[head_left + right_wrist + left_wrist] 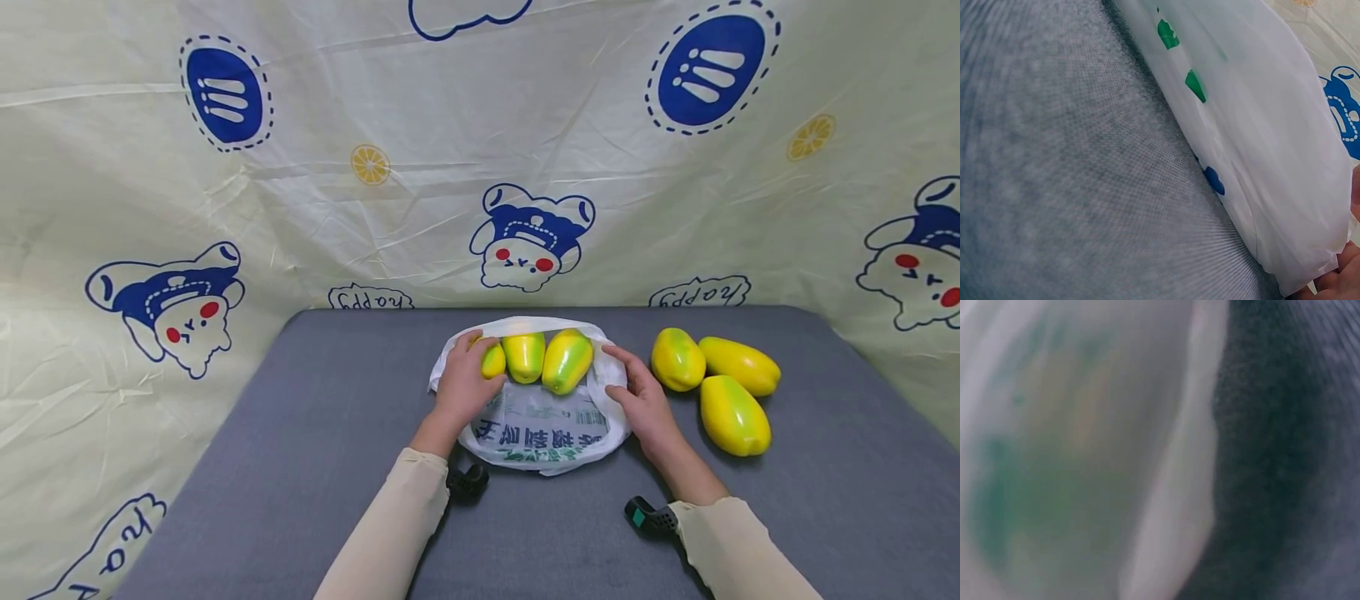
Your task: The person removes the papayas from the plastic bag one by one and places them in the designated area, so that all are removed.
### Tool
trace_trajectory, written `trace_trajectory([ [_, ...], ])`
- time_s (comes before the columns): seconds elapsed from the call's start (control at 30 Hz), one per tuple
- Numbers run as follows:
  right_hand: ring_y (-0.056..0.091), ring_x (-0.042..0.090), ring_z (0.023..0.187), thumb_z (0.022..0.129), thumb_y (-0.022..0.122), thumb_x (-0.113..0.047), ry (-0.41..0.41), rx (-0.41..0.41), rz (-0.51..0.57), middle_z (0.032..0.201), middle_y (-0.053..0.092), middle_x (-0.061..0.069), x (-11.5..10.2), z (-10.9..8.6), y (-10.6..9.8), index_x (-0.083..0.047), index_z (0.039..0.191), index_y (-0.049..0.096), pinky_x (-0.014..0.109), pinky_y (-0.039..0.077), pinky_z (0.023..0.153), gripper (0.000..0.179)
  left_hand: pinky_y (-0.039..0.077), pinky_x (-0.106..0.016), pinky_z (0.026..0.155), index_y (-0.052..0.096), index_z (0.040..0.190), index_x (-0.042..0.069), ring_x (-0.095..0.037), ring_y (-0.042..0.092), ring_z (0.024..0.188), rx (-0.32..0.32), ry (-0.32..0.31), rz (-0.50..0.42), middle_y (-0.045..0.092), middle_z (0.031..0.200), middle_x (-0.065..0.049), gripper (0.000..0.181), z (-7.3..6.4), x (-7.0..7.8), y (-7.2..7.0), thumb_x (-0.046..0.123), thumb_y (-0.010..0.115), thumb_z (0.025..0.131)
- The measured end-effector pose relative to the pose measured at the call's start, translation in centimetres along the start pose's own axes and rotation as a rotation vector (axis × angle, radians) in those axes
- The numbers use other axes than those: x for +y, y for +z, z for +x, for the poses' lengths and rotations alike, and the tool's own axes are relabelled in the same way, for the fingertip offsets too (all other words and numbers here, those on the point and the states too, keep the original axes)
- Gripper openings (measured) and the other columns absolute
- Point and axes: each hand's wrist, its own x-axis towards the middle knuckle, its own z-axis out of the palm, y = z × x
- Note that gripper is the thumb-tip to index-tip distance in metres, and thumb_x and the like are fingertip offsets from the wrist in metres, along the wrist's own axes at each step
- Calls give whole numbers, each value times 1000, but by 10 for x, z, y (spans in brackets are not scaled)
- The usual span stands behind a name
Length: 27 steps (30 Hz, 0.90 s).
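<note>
A white plastic bag [551, 458] with printed lettering lies on the table, its mouth spread wide. Inside are three glossy yellow-green papayas: a left one [492, 360], a middle one [524, 358] and a right one [567, 361]. My left hand [462, 383] reaches over the bag's left rim and grips the left papaya between thumb and fingers. At the right rim, my right hand [647, 408] pinches the plastic. The right wrist view shows its fingers [1341, 275] at the bag [1266, 131]. In the left wrist view the bag [1175, 469] is blurred, and no hand appears.
Three more papayas lie together right of the bag: one upright-looking [678, 359], one at the back [741, 366] and one in front [735, 417]. They rest on the grey table [330, 467]. A printed cloth [420, 225] hangs behind.
</note>
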Motion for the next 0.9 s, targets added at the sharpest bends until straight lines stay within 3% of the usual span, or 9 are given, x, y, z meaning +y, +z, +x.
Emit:
trace_trajectory([
  [0.2,29,32,147,99,47,-3,4,-1,-6,167,23,9,0,0,1,-18,156,32,58,23,123,61,53,-47,93,62,136,16,-31,50,132,15,-22,15,45,153,-7,52,0,2,-1,18,74,85],
  [0.33,30,33,146,99,47,-4,6,2,-14,167,23,9,0,-1,0,-19,156,33,58,24,122,61,52,-44,88,61,136,17,-29,53,126,20,-31,-28,45,153,-6,53,0,8,-5,19,72,84],
  [0.6,30,33,146,100,47,-5,17,9,-28,167,23,10,-1,-2,-1,-19,156,33,58,24,122,60,51,-45,95,59,138,15,-27,52,123,9,-9,-159,43,153,-5,55,-1,22,-16,19,72,86],
  [0.9,32,32,144,100,47,-6,-8,-3,-35,166,25,11,0,-2,-1,-17,155,35,58,25,121,58,52,-46,100,57,139,14,-29,51,124,13,76,-372,44,150,-6,54,0,31,-39,17,71,87],
])
